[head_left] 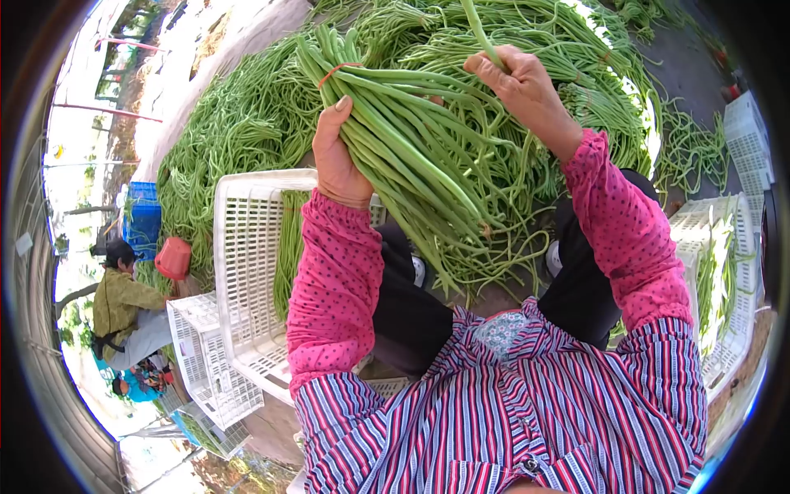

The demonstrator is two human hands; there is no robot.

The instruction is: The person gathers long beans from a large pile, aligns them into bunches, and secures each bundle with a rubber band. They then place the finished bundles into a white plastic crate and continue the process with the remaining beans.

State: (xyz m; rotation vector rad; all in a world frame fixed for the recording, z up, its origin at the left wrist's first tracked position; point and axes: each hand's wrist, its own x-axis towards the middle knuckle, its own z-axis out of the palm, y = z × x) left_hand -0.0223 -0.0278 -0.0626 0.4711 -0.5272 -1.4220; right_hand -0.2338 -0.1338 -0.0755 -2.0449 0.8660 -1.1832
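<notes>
A thick bundle of long green beans (pixel 411 156) lies across my left hand (pixel 339 160), whose thumb presses on it near the top. A red band (pixel 333 74) goes round the bundle close to its upper end. To the right and higher up, my right hand (pixel 518 78) is closed on a single bean (pixel 479 29) that points upward out of the fingers. The lower ends of the bundle fan out above the ground between my knees. Behind both hands spreads a large heap of loose green beans (pixel 239 136).
At left, a white crate (pixel 263 185) holds some beans; another white crate (pixel 193 329) adjoins it. A red bucket (pixel 173 258) and blue crate (pixel 143 218) stand beyond, near a seated person (pixel 123 305). White crates (pixel 745 140) are at right, one with beans (pixel 716 280).
</notes>
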